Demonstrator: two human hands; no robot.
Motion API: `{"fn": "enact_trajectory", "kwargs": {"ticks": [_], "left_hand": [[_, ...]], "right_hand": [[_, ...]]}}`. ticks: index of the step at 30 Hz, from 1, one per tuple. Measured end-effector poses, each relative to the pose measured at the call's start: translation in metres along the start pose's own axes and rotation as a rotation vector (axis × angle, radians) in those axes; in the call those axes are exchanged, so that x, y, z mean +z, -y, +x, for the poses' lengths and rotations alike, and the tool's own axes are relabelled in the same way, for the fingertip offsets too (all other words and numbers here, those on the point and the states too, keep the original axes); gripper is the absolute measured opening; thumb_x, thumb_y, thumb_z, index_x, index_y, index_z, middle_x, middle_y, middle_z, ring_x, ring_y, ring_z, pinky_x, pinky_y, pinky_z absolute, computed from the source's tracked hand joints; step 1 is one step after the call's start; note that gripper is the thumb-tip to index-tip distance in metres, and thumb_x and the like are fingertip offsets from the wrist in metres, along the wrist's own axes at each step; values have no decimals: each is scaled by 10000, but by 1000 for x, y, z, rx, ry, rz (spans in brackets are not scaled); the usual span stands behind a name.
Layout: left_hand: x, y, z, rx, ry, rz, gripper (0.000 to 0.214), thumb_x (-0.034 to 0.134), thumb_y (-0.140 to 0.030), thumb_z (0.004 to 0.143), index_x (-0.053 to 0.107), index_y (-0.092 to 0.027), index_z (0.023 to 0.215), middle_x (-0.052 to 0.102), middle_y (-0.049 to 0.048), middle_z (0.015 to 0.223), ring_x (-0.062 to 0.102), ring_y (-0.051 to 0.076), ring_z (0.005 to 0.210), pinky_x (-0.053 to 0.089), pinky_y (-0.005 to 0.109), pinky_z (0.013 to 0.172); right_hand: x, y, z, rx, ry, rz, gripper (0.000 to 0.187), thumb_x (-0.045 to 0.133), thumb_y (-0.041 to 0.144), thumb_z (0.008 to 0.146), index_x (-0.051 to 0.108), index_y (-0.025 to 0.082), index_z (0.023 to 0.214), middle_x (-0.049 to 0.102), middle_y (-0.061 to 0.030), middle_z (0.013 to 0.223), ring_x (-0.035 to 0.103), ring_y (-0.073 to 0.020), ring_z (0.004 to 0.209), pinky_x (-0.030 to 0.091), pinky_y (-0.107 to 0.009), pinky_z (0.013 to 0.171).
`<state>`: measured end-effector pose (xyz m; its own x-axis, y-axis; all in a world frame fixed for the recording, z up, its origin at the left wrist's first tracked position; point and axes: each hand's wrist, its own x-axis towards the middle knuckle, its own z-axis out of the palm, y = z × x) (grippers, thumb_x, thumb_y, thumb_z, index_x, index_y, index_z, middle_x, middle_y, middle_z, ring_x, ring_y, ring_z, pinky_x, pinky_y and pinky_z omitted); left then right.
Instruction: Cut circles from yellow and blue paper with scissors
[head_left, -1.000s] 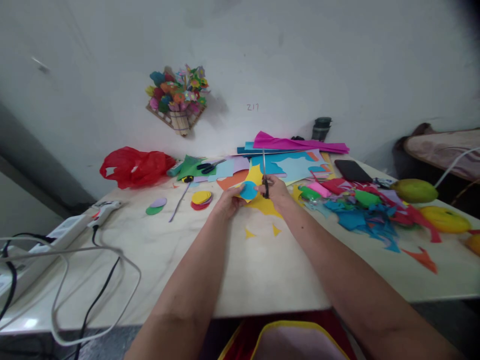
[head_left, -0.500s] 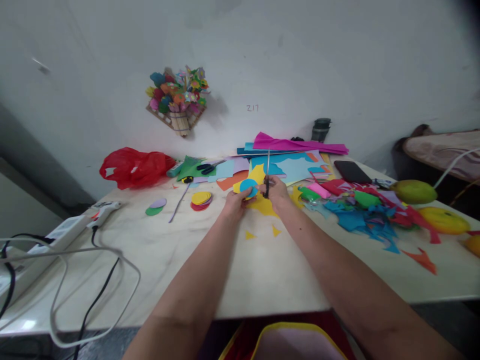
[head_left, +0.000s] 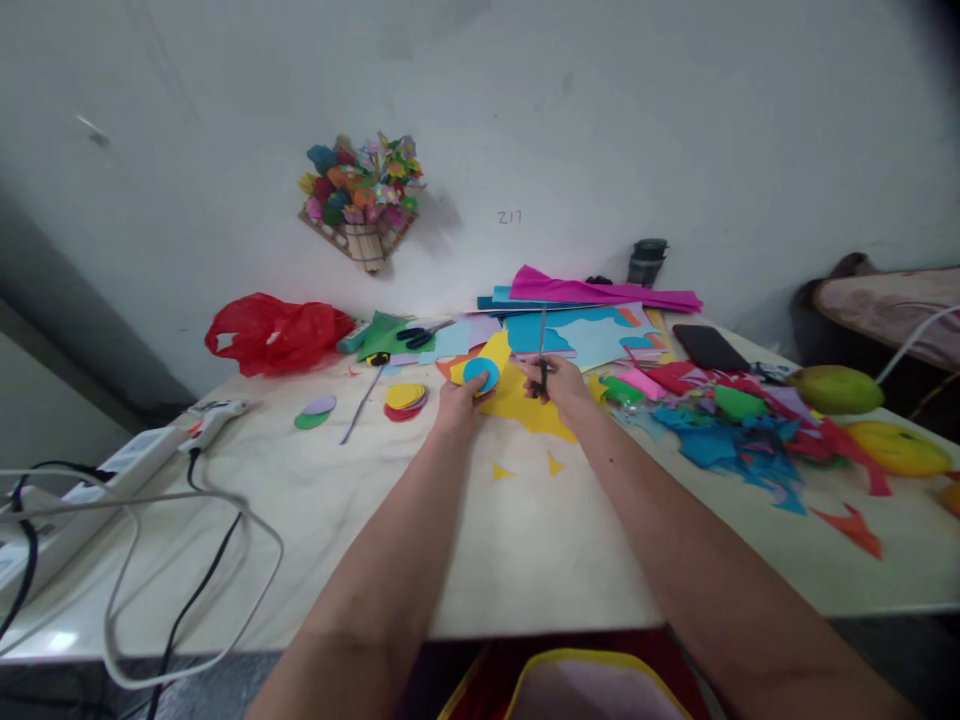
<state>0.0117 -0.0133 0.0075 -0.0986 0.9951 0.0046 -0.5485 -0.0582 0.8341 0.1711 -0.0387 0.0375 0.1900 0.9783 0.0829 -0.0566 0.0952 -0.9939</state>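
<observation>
My left hand (head_left: 456, 403) is closed on a blue paper circle (head_left: 480, 374) held against a yellow paper piece (head_left: 491, 352), lifted a little above the table. To its right, my right hand (head_left: 559, 385) grips black-handled scissors (head_left: 541, 350) with the blades pointing up and away. A larger yellow sheet (head_left: 529, 408) lies flat under and between both hands. Two small yellow offcuts (head_left: 525, 467) rest on the tabletop just in front of my wrists.
A stack of paper circles (head_left: 405, 398) and a green-purple pair (head_left: 315, 412) lie left. Coloured scraps (head_left: 742, 430), a phone (head_left: 709, 347) and fruit (head_left: 836, 388) fill the right. A red bag (head_left: 274, 330), second scissors (head_left: 416, 333), glue gun (head_left: 210, 418) and cables (head_left: 150, 530) sit left.
My left hand has pulled the blue circle and yellow piece slightly left, away from the scissors. The scissors moved a little right. The large yellow sheet now lies exposed between my hands.
</observation>
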Motion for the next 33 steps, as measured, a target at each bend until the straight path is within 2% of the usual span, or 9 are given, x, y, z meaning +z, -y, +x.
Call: {"fn": "enact_trajectory", "kwargs": {"ticks": [6, 11, 16, 20, 27, 33], "left_hand": [[-10, -4, 8, 10, -99, 2, 256, 832, -119, 577, 690, -109, 789, 727, 67, 739, 724, 209, 696, 615, 300, 644], [-16, -4, 13, 22, -97, 27, 239, 824, -137, 616, 702, -116, 821, 737, 76, 772, 737, 227, 739, 609, 303, 665], [-17, -4, 12, 38, -85, 38, 191, 809, -128, 645, 708, -105, 806, 736, 79, 773, 727, 202, 691, 608, 303, 690], [-17, -4, 12, 58, -59, 28, 218, 819, -135, 634, 709, -101, 819, 735, 76, 775, 721, 191, 676, 613, 316, 702], [-14, -7, 9, 38, -87, 62, 224, 830, -146, 622, 703, -111, 803, 732, 66, 772, 739, 210, 748, 615, 313, 712], [-10, -8, 4, 25, -77, 65, 215, 825, -119, 634, 696, -81, 802, 733, 92, 757, 729, 190, 670, 613, 278, 659]], "right_hand": [[-27, 1, 5, 33, 410, -96, 356, 749, 478, 745, 618, 155, 820, 619, 7, 507, 539, -104, 372, 289, -194, 337], [-39, 10, 1, 98, 604, -176, 367, 712, 489, 766, 637, 138, 837, 605, 0, 462, 500, -109, 341, 341, -210, 351], [-44, 16, -1, 138, 686, -232, 382, 704, 509, 752, 641, 137, 814, 622, -12, 468, 492, -105, 328, 372, -212, 354], [-44, 16, -1, 156, 725, -280, 384, 707, 511, 742, 643, 139, 814, 631, -18, 472, 496, -106, 319, 341, -200, 330], [-42, 13, -1, 177, 713, -315, 363, 705, 494, 769, 645, 139, 812, 631, -23, 467, 503, -112, 319, 347, -197, 329], [-39, 10, -1, 201, 707, -289, 359, 722, 493, 778, 632, 147, 801, 637, -25, 471, 512, -111, 327, 368, -195, 337]]}}
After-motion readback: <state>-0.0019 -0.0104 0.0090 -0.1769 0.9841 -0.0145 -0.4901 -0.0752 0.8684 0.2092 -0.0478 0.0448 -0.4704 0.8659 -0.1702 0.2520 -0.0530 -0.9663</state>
